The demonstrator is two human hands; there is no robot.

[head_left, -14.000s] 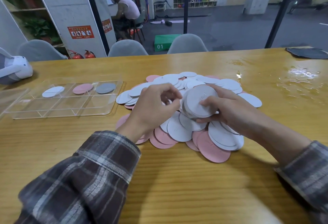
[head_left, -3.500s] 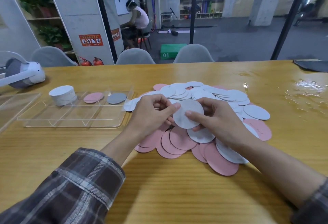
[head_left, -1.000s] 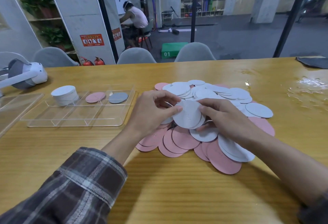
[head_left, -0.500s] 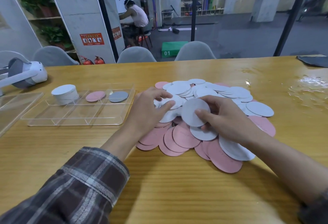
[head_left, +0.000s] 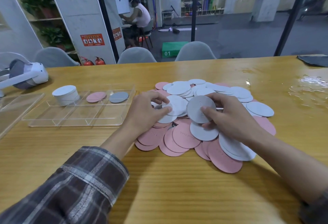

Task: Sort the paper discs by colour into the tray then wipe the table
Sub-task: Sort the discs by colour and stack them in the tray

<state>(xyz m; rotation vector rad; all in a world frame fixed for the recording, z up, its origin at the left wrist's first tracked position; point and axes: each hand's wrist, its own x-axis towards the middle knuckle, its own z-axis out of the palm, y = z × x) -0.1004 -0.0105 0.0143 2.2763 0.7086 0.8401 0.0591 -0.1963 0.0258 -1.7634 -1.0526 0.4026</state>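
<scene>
- I read the step in hand as sorting, with most of it left. Wiping has not begun: the dark cloth (head_left: 313, 60) lies at the far right edge of the desk (head_left: 177, 188), well apart from both hands.
- The right hand (head_left: 232, 119) holds one disc tilted up over the pile (head_left: 184, 135). Its thumb is in front and its fingers behind, clamped on this held disc (head_left: 199, 106).
- The left hand (head_left: 145, 113) rests on the left side of the pile. Its fingers (head_left: 158, 99) are curled, and forefinger and thumb pinch the edge of a white disc (head_left: 177, 105) lying on top.
- The tray (head_left: 74, 117) sits just left of the pile. Its back row holds a white stack (head_left: 65, 95), one pink disc (head_left: 96, 97) and one grey disc (head_left: 119, 97), each in its own compartment.
- Next, I'd settle the held disc's colour, then carry it left to the matching compartment. The discs are thin and overlap, so the left hand needs to peel off its disc without dragging its neighbours.
- I can't tell whether the held disc is grey or a white one in shade.
- I can't tell whether more discs sit behind it in the right hand.
- Whatever lies under the pile is hidden.
- The tray's clear dividers are faint, and the frame cuts off the cloth.
</scene>
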